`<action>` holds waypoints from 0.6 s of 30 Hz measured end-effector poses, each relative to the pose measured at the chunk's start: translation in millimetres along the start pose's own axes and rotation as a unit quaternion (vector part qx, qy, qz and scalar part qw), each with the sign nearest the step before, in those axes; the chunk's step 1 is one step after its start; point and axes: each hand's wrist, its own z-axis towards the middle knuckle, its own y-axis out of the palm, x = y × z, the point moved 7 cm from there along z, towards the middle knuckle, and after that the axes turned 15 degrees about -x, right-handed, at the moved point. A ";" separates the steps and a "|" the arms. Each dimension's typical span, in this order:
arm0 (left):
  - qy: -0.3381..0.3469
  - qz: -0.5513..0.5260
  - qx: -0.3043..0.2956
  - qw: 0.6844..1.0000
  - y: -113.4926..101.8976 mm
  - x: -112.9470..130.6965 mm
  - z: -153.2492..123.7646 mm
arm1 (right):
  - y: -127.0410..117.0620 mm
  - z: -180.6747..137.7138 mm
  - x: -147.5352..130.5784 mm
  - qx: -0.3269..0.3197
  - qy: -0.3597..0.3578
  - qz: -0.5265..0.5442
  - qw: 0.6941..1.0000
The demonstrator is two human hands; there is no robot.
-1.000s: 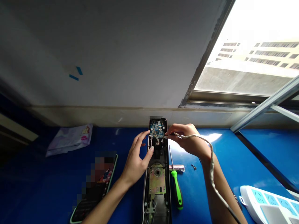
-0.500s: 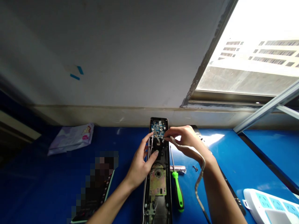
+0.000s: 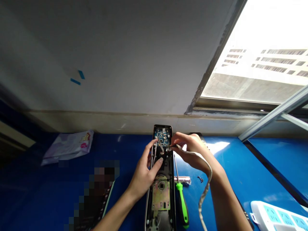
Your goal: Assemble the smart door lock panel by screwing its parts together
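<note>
A long black electronic door lock housing [image 3: 166, 166] lies lengthwise before me with its inside showing. At its far end is a blue circuit board [image 3: 160, 133] with thin wires, and nearer me sits a brassy metal plate [image 3: 157, 199]. My left hand [image 3: 144, 173] grips the housing's left side, thumb on its face and index finger by the board's edge. Thumb and fingers of my right hand [image 3: 190, 146] pinch the dark end of a whitish cable [image 3: 209, 173] at the board's lower right corner. Whether its tip touches a connector, I cannot tell.
Right of the housing lie a green-handled screwdriver [image 3: 182, 202], a shiny wrapped cylinder [image 3: 185, 180] and several small dark screws [image 3: 200, 179]. A white power strip [image 3: 264, 215] stands at the lower right. A purple-white packet [image 3: 68, 146] and a blurred-out dark object [image 3: 96, 195] are on the left.
The whole view has shifted slightly, so most things sit a little lower. Both hands keep their places on the housing and the cable; the cable's hanging part has swung slightly left.
</note>
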 end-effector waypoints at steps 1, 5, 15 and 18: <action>0.000 0.005 0.005 1.000 -0.2 0.7 1.9 | 0.8 0.3 -0.6 -0.002 0.002 -0.008 1.000; -0.010 0.018 0.017 1.000 0.4 -0.1 7.4 | -0.7 1.5 -0.1 0.021 0.014 -0.043 0.999; 0.021 0.094 0.016 0.995 -6.3 12.4 18.5 | 8.4 12.0 10.1 0.021 0.000 -0.110 0.994; 0.035 0.127 0.025 0.991 -6.4 18.8 21.7 | 10.9 14.2 8.2 0.011 0.000 -0.134 0.991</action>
